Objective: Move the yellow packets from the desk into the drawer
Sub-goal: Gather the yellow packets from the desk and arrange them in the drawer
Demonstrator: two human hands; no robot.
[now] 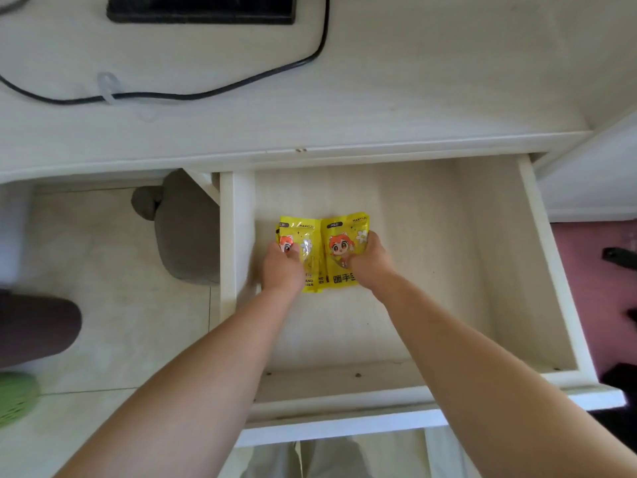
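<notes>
1. Packets (324, 232): yellow, glossy, with a cartoon figure with orange hair printed on each. Two faces showed side by side, edges touching or overlapping at the middle. A further edge peeked out behind the left one, so possibly more in that stack.
2. Location: inside the open drawer (548, 270), in its left-centre part, nearer the left wall than the right. Could not tell whether they lay on the drawer bottom or hung just above it.
3. Left hand (281, 267): fingers curled round the lower left of the left packet, gripping it.
4. Right hand (370, 262): fingers curled over the right edge of the right packet, gripping it.
5. Both bare forearms reached in over the drawer's front rim.
6. Drawer: pale wood, pulled well out from under the desk (379, 98).
7. Desk top: a black cable (206, 94) looped across it, passing through a clear clip (107, 88). A flat black slab (201, 8) sat at the far edge, partly out of frame.
8. Left of the drawer, under the desk: a grey padded shape (186, 236) on a pale tiled floor (120, 270).
9. Something green (17, 398) at the far left edge, blurred.
</notes>
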